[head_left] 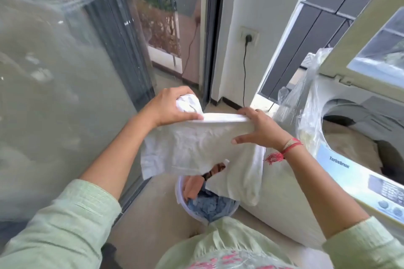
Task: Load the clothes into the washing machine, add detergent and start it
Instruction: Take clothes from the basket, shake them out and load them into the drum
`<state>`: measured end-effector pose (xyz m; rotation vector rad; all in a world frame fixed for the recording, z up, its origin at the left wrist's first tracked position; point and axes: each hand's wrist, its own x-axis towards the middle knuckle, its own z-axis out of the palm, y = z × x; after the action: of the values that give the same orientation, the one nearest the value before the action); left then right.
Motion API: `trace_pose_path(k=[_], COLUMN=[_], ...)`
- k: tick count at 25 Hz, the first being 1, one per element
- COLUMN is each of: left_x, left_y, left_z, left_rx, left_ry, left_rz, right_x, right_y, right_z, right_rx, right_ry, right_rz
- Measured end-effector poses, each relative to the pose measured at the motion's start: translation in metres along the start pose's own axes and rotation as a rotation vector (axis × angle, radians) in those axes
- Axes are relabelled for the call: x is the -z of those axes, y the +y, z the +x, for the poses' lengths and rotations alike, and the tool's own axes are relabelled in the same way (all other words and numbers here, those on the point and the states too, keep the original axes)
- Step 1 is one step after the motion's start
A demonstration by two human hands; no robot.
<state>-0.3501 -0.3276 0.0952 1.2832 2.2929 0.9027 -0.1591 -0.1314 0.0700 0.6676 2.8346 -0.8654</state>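
A tall glass sliding door [65, 72] with a dark frame filled the left side, its pane smeared and reflective. The left hand [172, 105] was clenched around a bunched corner of 1 white garment [196, 148], a thin, creased cotton piece stretched flat between the 2 hands. Both forearms came out of pale green, finely checked sleeves [65, 220]. Below the garment, on the smooth beige floor [157, 209], stood 1 round white plastic laundry basket [185, 203] holding blue denim and an orange cloth, with the white garment's lower edge hanging over it. On the white wall behind sat 1 socket [248, 36] with a black plug and a thin black cable running down. The right hand [260, 129] grasped the garment's folded top hem, fingers over the far side and thumb along the near side; a red thread bracelet [284, 150] with a tassel circled that wrist. At the right stood 1 white top-loading washing machine [284, 203], partly wrapped in crinkled clear plastic film [306, 98], its lid [360, 35] raised and the round drum opening [360, 129] exposed. A pale blue control panel [367, 181] ran along its near edge.
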Motion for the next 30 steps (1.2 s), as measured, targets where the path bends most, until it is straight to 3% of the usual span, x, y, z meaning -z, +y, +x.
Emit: trace_pose_path(k=[2, 5, 7, 9, 11, 12, 13, 16, 19, 21, 22, 23, 25, 26, 28, 30], left_x=[0.017, 0.045, 0.065, 0.079, 0.088, 0.09, 0.093, 0.097, 0.1, 0.106, 0.108, 0.107, 0.102, 0.097, 0.092, 0.091], left_y=[0.005, 0.021, 0.034, 0.044, 0.05, 0.051, 0.051, 0.049, 0.053, 0.057, 0.059, 0.062, 0.071, 0.075, 0.083, 0.089], left_z=[-0.001, 0.001, 0.005, 0.008, 0.012, 0.012, 0.013, 0.014, 0.012, 0.01, 0.01, 0.01, 0.014, 0.015, 0.02, 0.024], left_rx=[0.033, 0.0, -0.063, -0.166, -0.243, -0.27, -0.292, -0.313, -0.37, -0.399, -0.407, -0.416, -0.427, -0.433, -0.461, -0.454], left_ry=[-0.065, 0.174, 0.307, 0.375, 0.458, 0.506, 0.558, 0.692, 0.754, 0.829, 0.859, 0.873, 0.846, 0.827, 0.83, 0.829], left_rz=[0.209, 0.122, 0.009, 0.033, 0.081, 0.103, 0.135, 0.218, 0.117, 0.034, 0.008, 0.002, 0.05, 0.076, 0.073, 0.062], right_x=[0.013, 0.028, 0.034, 0.038, 0.033, 0.026, 0.021, 0.016, 0.02, 0.022, 0.023, 0.024, 0.014, 0.001, -0.026, -0.045], right_y=[-0.003, -0.002, -0.007, -0.016, -0.026, -0.029, -0.031, -0.04, -0.05, -0.058, -0.059, -0.06, -0.052, -0.044, -0.028, -0.013], right_z=[0.002, 0.0, -0.008, -0.02, -0.027, -0.027, -0.022, -0.005, -0.004, -0.017, -0.023, -0.03, -0.038, -0.041, -0.045, -0.045], right_rx=[0.061, 0.165, 0.239, 0.275, 0.313, 0.321, 0.299, 0.282, 0.283, 0.305, 0.337, 0.377, 0.405, 0.37, 0.237, 0.11], right_ry=[-0.044, -0.031, -0.088, -0.397, -0.727, -0.769, -0.704, -0.131, 0.391, 0.594, 0.542, 0.344, -0.24, -0.429, -0.505, -0.359], right_rz=[-0.08, 0.0, 0.518, 1.14, 1.317, 1.297, 1.241, 0.933, 0.457, 0.325, 0.347, 0.407, 0.535, 0.535, 0.44, 0.338])
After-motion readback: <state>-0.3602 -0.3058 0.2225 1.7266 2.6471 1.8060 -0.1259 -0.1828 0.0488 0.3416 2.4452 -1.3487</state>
